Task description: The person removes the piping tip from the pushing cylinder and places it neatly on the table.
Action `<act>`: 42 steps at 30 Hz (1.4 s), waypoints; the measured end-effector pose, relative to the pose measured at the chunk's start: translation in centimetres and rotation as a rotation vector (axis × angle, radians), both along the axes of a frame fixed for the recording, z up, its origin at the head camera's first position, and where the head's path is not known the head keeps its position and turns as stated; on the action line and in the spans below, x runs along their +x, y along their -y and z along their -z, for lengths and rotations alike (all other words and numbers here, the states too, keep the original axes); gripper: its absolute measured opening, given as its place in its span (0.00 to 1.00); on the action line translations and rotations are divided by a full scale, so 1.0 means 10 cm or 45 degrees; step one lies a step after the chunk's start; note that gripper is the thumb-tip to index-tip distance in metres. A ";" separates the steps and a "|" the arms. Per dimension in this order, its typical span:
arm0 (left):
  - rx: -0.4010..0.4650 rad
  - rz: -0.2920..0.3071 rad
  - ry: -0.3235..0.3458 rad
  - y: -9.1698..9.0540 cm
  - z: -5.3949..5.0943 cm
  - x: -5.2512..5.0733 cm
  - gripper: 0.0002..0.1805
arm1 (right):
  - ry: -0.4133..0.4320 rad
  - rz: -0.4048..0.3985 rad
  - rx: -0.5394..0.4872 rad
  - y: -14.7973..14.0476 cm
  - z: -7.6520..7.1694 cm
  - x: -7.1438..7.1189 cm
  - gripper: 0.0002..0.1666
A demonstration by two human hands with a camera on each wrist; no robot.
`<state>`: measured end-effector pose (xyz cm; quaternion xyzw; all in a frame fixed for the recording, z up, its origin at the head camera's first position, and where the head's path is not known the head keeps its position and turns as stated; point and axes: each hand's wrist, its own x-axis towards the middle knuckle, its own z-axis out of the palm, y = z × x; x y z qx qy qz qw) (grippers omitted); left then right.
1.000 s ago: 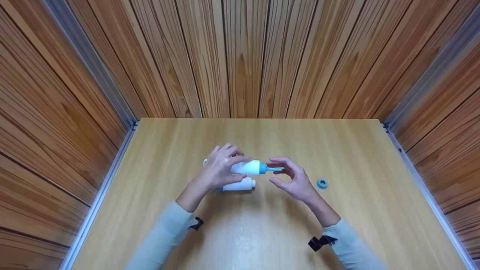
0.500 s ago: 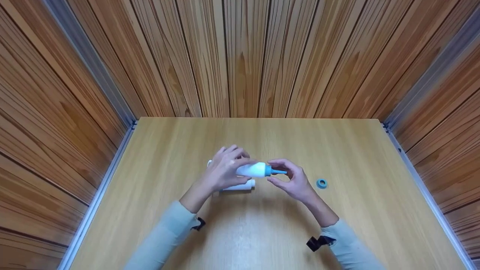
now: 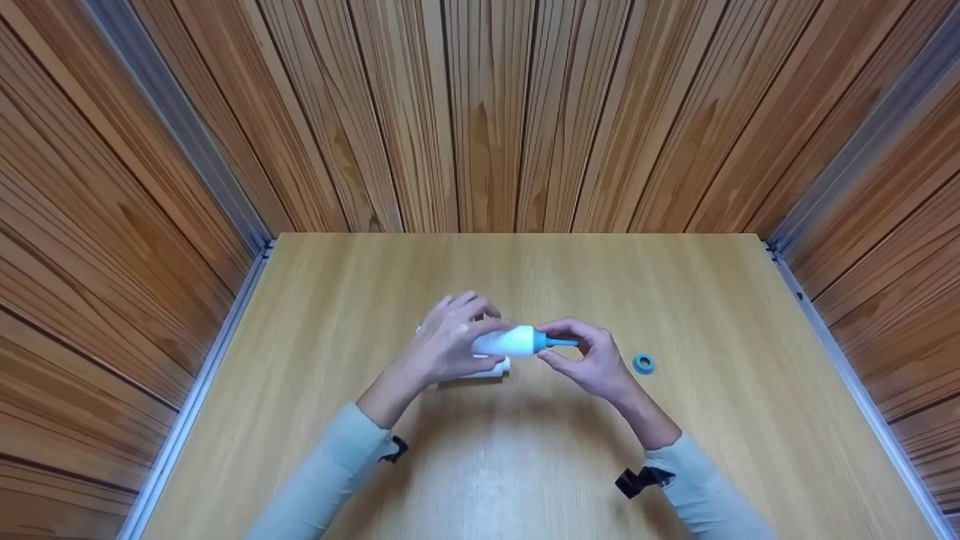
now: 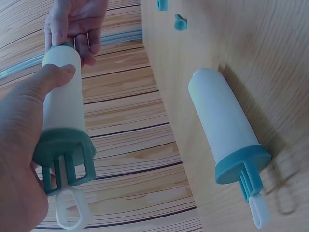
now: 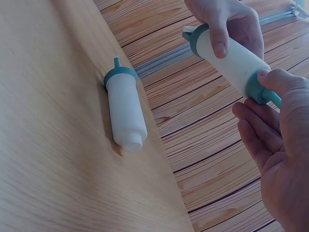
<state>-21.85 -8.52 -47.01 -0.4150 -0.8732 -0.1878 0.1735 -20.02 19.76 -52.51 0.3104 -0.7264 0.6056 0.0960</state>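
My left hand holds a white tube level above the table, thumb and fingers on its barrel. In the left wrist view, this tube has a teal handled flange and a white pull loop at its rear. At the other end is a teal nozzle with a thin tip. My right hand pinches the nozzle's collar; the right wrist view shows the thumb on top and fingers beneath. Below lies a second, similar white tube, its bare neck showing and partly hidden by my left hand in the head view.
A teal ring lies on the wooden table, right of my right hand. Two small teal pieces show in the left wrist view, one a ring-like part. Wooden panel walls stand behind and at both sides.
The left hand has carried the tube slightly to the right. The right hand's thumb and fingers, apart from the nozzle a second ago, now grip its collar.
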 end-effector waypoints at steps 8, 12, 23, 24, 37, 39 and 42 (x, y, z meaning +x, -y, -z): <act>0.047 0.058 0.054 0.06 0.03 0.00 0.25 | -0.001 0.008 -0.040 -0.03 0.01 0.00 0.22; 0.094 0.080 0.106 0.11 0.03 0.01 0.25 | 0.001 0.002 -0.061 -0.07 -0.02 -0.01 0.21; 0.205 0.125 0.157 0.16 -0.02 0.06 0.24 | -0.057 -0.031 -0.047 -0.12 -0.09 0.02 0.20; 0.209 0.128 0.148 0.15 -0.03 0.07 0.24 | -0.057 -0.036 -0.044 -0.12 -0.10 0.03 0.19; 0.238 0.132 0.086 0.11 -0.10 0.13 0.23 | -0.008 -0.059 -0.034 -0.05 -0.15 0.09 0.17; 0.239 0.131 0.073 0.11 -0.10 0.13 0.24 | -0.016 -0.069 -0.043 -0.05 -0.15 0.09 0.17; 0.248 0.131 0.052 0.11 -0.10 0.14 0.24 | -0.029 -0.088 -0.056 -0.04 -0.16 0.08 0.18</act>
